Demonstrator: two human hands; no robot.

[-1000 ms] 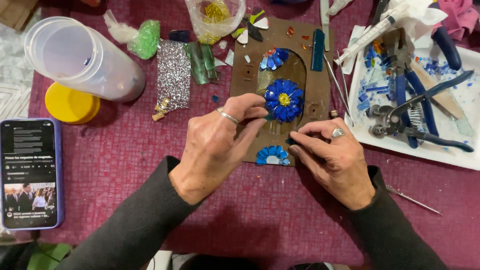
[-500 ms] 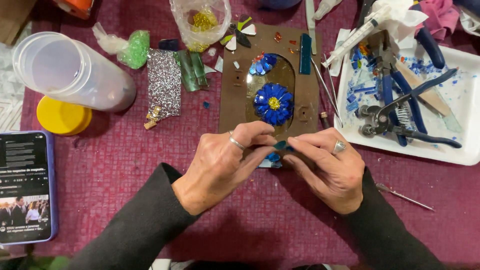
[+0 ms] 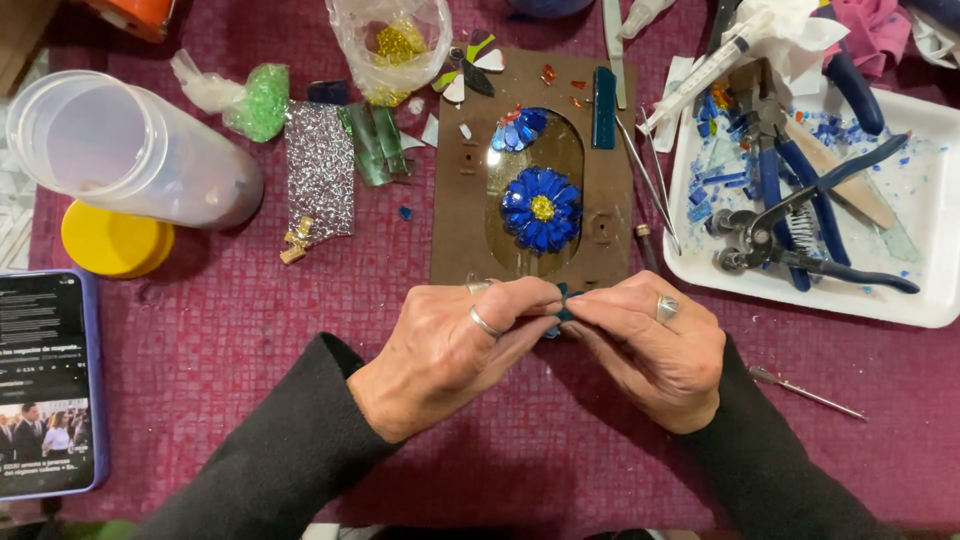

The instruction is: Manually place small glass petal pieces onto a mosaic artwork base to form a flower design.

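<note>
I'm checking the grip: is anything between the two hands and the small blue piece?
Nothing visible. The left hand and right hand pinch the blue piece directly between fingertips, at the brown board's near edge.

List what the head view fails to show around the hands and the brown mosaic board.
- Small teal piece: mostly hidden between the left hand and right hand; shape unclear.
- Brown mosaic board: bottom edge covered by both hands.
- Phone: cut off by the left frame edge.
- Blue shards in the white tray: too small to tell apart.
</note>
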